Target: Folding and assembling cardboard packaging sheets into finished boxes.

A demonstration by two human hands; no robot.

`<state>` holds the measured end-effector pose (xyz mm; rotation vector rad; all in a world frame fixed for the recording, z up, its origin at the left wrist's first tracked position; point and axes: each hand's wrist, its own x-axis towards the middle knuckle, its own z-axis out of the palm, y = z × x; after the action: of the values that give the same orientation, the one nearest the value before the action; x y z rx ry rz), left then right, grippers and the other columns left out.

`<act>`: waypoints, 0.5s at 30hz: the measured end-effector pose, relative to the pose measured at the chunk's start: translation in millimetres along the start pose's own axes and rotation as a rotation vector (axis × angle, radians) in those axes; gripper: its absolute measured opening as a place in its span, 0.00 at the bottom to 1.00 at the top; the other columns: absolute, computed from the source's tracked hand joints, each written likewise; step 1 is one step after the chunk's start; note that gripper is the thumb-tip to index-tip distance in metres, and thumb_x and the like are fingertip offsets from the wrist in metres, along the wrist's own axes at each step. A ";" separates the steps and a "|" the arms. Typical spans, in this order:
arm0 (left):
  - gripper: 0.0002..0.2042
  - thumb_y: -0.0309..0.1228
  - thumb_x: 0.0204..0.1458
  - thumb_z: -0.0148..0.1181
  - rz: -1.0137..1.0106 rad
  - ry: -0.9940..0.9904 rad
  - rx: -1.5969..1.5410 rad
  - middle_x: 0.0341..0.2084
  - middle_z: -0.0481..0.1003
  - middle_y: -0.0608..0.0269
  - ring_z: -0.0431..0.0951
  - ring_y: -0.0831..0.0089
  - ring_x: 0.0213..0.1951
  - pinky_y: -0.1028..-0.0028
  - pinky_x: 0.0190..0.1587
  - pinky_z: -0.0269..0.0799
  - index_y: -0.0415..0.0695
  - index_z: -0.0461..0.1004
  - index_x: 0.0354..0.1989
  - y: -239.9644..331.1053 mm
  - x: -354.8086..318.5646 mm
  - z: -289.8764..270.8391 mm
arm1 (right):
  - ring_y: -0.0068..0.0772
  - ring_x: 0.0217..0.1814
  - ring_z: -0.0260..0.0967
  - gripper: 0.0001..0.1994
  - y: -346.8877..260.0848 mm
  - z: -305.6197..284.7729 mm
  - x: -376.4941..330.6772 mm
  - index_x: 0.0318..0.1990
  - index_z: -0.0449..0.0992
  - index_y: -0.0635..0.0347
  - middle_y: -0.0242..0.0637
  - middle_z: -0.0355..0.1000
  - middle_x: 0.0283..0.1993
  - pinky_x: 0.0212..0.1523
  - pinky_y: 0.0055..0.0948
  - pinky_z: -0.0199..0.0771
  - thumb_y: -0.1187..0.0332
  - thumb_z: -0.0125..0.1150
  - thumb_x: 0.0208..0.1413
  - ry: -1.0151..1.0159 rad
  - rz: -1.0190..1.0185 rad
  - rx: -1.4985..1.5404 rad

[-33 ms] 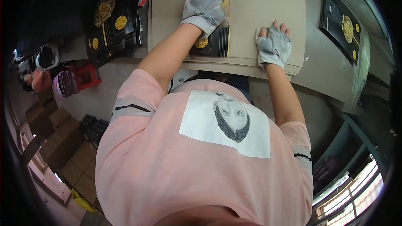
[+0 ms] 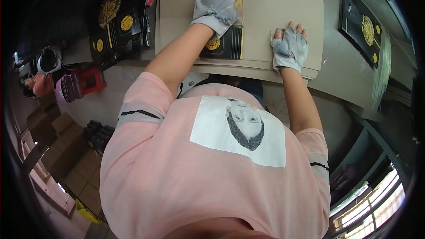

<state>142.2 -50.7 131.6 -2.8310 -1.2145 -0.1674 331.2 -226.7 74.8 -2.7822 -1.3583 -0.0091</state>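
Note:
In a grey fingerless glove, my left hand [image 2: 215, 9] lies spread and flat on a black printed panel with gold ornament [image 2: 227, 44]. Only the panel's upper and lower ends show, because the hand covers its middle. Beneath it is a large grey-beige board [image 2: 270, 0], the top one of a stack whose layered edges show at the near side. My right hand [image 2: 290, 48], gloved the same way, rests palm down on the board near its right front corner, with its fingers apart. Neither hand grips anything.
Black and gold printed sheets [image 2: 116, 22] lie at the left, beside a small red item [image 2: 150, 0]. More such printed pieces [image 2: 361, 26] are stacked on the right part of the table [image 2: 330, 62]. A red stool [image 2: 92, 81] and cardboard boxes [image 2: 66, 135] stand at lower left.

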 end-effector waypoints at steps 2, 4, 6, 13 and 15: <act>0.38 0.57 0.59 0.53 -0.053 -0.353 0.006 0.76 0.54 0.43 0.53 0.44 0.76 0.43 0.75 0.48 0.49 0.60 0.75 8.2 24.7 -44.0 | 0.52 0.76 0.59 0.30 -0.7 -9.1 0.2 0.68 0.72 0.55 0.51 0.65 0.72 0.72 0.46 0.59 0.47 0.49 0.65 -0.025 -0.126 0.061; 0.38 0.57 0.60 0.52 -0.064 -0.376 0.006 0.76 0.54 0.44 0.53 0.45 0.76 0.44 0.75 0.48 0.49 0.60 0.75 7.3 25.2 -52.2 | 0.52 0.71 0.66 0.28 -13.7 -23.5 6.2 0.64 0.75 0.56 0.51 0.71 0.68 0.68 0.45 0.65 0.48 0.51 0.64 -0.043 -0.261 0.125; 0.38 0.57 0.60 0.52 -0.060 -0.402 0.003 0.76 0.54 0.44 0.53 0.45 0.76 0.45 0.75 0.48 0.48 0.60 0.75 8.3 23.6 -47.2 | 0.50 0.60 0.76 0.25 -36.1 -28.4 10.3 0.53 0.81 0.58 0.50 0.79 0.55 0.59 0.46 0.73 0.47 0.57 0.62 -0.376 -0.235 0.486; 0.37 0.55 0.62 0.50 -0.059 -0.230 -0.055 0.76 0.54 0.44 0.53 0.46 0.76 0.47 0.76 0.48 0.45 0.59 0.75 0.7 9.1 -17.3 | 0.37 0.43 0.79 0.24 -92.3 -45.3 35.3 0.35 0.81 0.55 0.34 0.81 0.35 0.48 0.39 0.73 0.41 0.64 0.58 -0.708 -0.137 0.463; 0.37 0.55 0.62 0.50 -0.023 -0.089 -0.114 0.76 0.54 0.44 0.53 0.47 0.76 0.47 0.76 0.48 0.45 0.59 0.75 3.7 10.8 -23.3 | 0.35 0.39 0.78 0.24 -98.5 -31.9 49.3 0.33 0.82 0.51 0.30 0.79 0.29 0.47 0.39 0.71 0.38 0.64 0.56 -0.987 0.003 0.384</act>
<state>150.5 -47.7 156.1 -2.9519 -1.2957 -0.1164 284.4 -128.8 111.7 -2.4636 -1.2379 1.5965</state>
